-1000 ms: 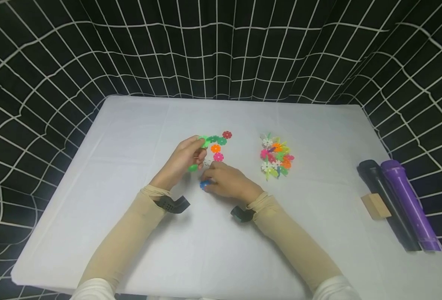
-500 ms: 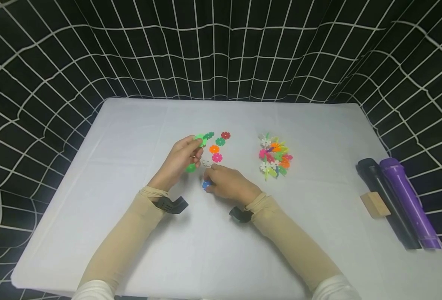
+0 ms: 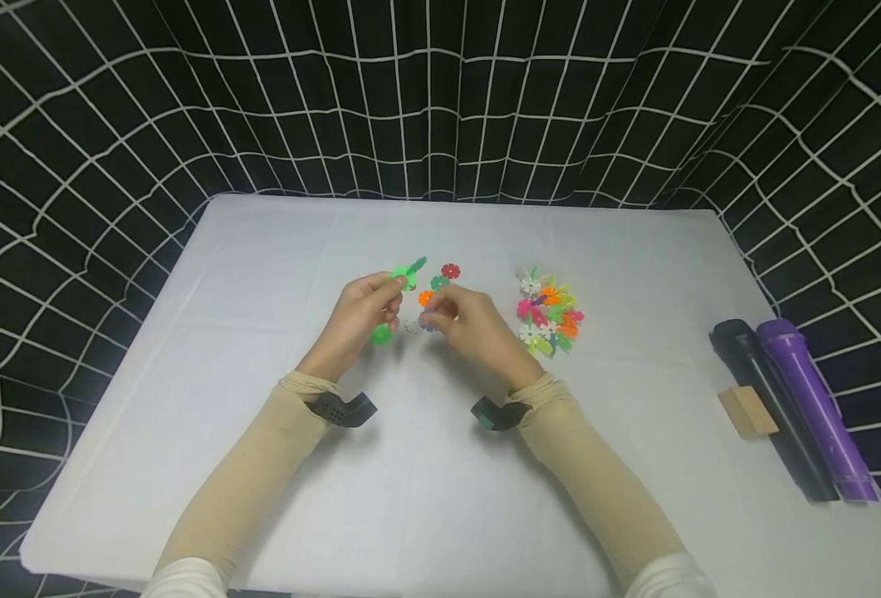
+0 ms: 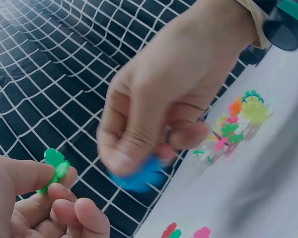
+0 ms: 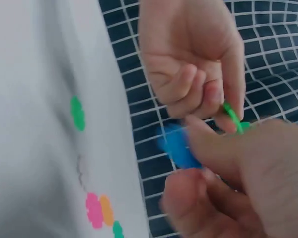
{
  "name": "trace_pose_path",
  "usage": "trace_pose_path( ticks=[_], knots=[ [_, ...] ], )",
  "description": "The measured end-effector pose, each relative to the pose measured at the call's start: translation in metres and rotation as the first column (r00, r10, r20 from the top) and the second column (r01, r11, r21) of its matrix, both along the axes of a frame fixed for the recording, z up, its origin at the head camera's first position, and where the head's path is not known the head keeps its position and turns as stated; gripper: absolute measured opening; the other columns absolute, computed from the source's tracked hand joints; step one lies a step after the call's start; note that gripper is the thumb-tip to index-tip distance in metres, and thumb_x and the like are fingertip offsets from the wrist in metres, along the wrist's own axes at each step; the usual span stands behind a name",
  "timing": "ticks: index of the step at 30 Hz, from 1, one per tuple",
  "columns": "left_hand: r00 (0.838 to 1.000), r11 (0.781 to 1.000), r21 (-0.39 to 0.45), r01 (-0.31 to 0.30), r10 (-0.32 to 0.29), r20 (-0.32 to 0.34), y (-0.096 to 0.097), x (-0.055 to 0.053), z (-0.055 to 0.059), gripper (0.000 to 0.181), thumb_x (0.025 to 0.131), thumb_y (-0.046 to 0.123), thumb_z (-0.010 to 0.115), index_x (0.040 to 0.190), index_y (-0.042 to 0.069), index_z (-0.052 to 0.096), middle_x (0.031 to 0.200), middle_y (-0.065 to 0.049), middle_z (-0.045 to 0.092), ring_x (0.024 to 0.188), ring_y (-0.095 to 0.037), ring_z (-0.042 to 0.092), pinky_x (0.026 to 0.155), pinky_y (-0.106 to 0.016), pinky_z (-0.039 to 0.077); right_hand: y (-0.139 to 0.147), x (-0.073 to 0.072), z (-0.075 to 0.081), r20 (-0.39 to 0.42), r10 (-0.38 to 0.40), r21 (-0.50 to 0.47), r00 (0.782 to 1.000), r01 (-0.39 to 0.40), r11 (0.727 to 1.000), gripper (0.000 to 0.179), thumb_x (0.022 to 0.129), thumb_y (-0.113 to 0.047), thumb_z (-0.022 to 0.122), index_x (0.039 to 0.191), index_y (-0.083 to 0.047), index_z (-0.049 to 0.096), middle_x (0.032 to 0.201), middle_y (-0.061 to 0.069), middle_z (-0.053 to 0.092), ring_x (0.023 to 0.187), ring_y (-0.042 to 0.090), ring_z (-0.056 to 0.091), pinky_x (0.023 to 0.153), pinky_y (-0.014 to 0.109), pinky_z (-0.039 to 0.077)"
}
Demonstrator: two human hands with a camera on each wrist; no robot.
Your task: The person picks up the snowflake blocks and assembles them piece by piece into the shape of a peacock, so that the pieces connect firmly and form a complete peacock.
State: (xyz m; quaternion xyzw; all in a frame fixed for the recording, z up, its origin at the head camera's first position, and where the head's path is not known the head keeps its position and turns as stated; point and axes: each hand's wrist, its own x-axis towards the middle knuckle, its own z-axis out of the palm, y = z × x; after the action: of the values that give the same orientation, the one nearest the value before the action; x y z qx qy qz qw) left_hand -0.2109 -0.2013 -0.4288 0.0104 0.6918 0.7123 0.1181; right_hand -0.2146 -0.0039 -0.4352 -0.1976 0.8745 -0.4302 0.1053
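Observation:
My left hand [image 3: 354, 320] pinches a bright green flower-shaped plastic disc [image 4: 54, 156] between thumb and forefinger. A darker green disc [image 3: 417, 265] is slotted onto it at an angle. Close by on the right, my right hand [image 3: 481, 332] holds a blue flower disc [image 4: 139, 176] by thumb and fingers, blurred in both wrist views. Below the hands lie loose discs: green [image 3: 381, 335], white [image 3: 411, 325], orange [image 3: 425, 297], dark green [image 3: 438, 283] and red [image 3: 451, 271]. A pink disc [image 5: 94, 210] shows in the right wrist view; in the head view my right hand hides it.
A mixed pile of coloured flower discs [image 3: 548, 311] sits right of the hands on the white table [image 3: 261, 282]. At the far right lie a black tube [image 3: 776, 415], a purple tube [image 3: 817, 411] and a wooden block [image 3: 749, 413]. A dark gridded curtain [image 3: 440, 100] surrounds the table.
My right hand has moved away from the near side, up and slightly right, carrying the blue disc. My left hand shifted slightly left with the joined green discs, then stayed nearly still.

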Motion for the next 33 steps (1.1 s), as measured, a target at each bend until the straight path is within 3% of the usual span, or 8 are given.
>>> trace_pose_path(
  ticks=[3,8,18,21,25,30,31,33],
  knots=[
    [1.0,1.0,0.005,-0.031,0.03,0.007,0.0022,-0.0001,-0.0003,0.024,0.103,0.029,0.057,0.093,0.008,0.062,0.076,0.003,0.049,0.067,-0.01,0.048,0.06,-0.02,0.047,0.0008,-0.0011,0.0047,0.049,-0.13,-0.146,0.99,0.136,0.98,0.02,0.096,-0.012,0.069,0.115,-0.01,0.064,0.104,0.009,0.071,0.082,0.027,0.072,0.066,0.028,0.061],
    [0.998,0.998,0.015,-0.056,0.056,0.014,0.0048,0.0006,0.0002,0.029,0.105,0.031,0.055,0.092,0.007,0.065,0.074,0.004,0.054,0.062,-0.009,0.05,0.061,-0.021,0.049,-0.0015,0.0006,0.0084,0.097,-0.175,-0.258,0.98,0.194,0.946,0.02,0.096,-0.009,0.068,0.116,-0.006,0.063,0.11,0.012,0.073,0.099,0.025,0.074,0.075,0.029,0.064],
    [0.997,0.997,-0.019,-0.08,0.079,-0.023,0.0064,0.0024,-0.0007,0.036,0.105,0.035,0.054,0.084,0.007,0.064,0.076,0.003,0.056,0.062,-0.01,0.051,0.064,-0.022,0.051,-0.0016,0.0051,0.0066,-0.089,-0.186,-0.202,0.978,0.165,0.965,0.013,0.094,-0.018,0.071,0.101,-0.01,0.065,0.098,0.006,0.078,0.092,0.021,0.073,0.075,0.035,0.06],
    [0.996,0.993,-0.095,-0.074,0.068,-0.064,0.0065,0.0028,-0.0018,0.041,0.104,0.038,0.054,0.083,0.004,0.064,0.073,0.004,0.057,0.059,-0.011,0.053,0.067,-0.026,0.052,-0.0017,0.0055,0.0061,-0.132,-0.178,-0.19,0.975,0.152,0.97,0.012,0.094,-0.016,0.071,0.102,-0.009,0.067,0.097,0.007,0.077,0.092,0.022,0.073,0.077,0.037,0.061],
    [0.99,0.971,-0.226,-0.079,0.05,-0.128,0.0067,0.0033,-0.0034,0.047,0.102,0.042,0.055,0.087,-0.001,0.064,0.065,0.002,0.054,0.057,-0.013,0.056,0.065,-0.03,0.049,-0.0021,0.0058,0.0051,-0.194,-0.171,-0.186,0.966,0.135,0.973,0.012,0.093,-0.014,0.072,0.102,-0.006,0.068,0.097,0.009,0.077,0.09,0.023,0.074,0.079,0.038,0.062],
    [0.974,0.927,-0.349,-0.139,0.064,-0.217,0.0078,0.0036,-0.0033,0.032,0.101,0.039,0.058,0.097,0.009,0.067,0.087,-0.014,0.066,0.055,-0.014,0.051,0.054,-0.025,0.042,-0.0025,0.0069,0.0054,-0.259,-0.168,-0.175,0.951,0.125,0.977,0.011,0.093,-0.016,0.072,0.097,-0.006,0.069,0.095,0.008,0.078,0.087,0.021,0.074,0.076,0.036,0.062],
    [0.972,0.917,-0.375,-0.135,0.05,-0.228,0.0079,0.0035,-0.0036,0.03,0.102,0.038,0.057,0.099,0.01,0.066,0.093,-0.016,0.067,0.055,-0.014,0.05,0.054,-0.024,0.042,-0.0025,0.0071,0.0054,-0.272,-0.165,-0.172,0.948,0.121,0.978,0.011,0.093,-0.016,0.072,0.097,-0.006,0.069,0.094,0.008,0.078,0.086,0.021,0.074,0.076,0.035,0.062],
    [0.972,0.9,-0.422,-0.107,0.006,-0.233,0.0078,0.004,-0.0034,0.033,0.104,0.038,0.051,0.101,0.007,0.063,0.089,-0.017,0.065,0.055,-0.014,0.047,0.052,-0.024,0.039,-0.0025,0.0073,0.0059,-0.307,-0.157,-0.162,0.939,0.111,0.981,0.01,0.094,-0.015,0.072,0.096,-0.005,0.07,0.093,0.008,0.078,0.085,0.02,0.074,0.076,0.034,0.062]
  ],
)
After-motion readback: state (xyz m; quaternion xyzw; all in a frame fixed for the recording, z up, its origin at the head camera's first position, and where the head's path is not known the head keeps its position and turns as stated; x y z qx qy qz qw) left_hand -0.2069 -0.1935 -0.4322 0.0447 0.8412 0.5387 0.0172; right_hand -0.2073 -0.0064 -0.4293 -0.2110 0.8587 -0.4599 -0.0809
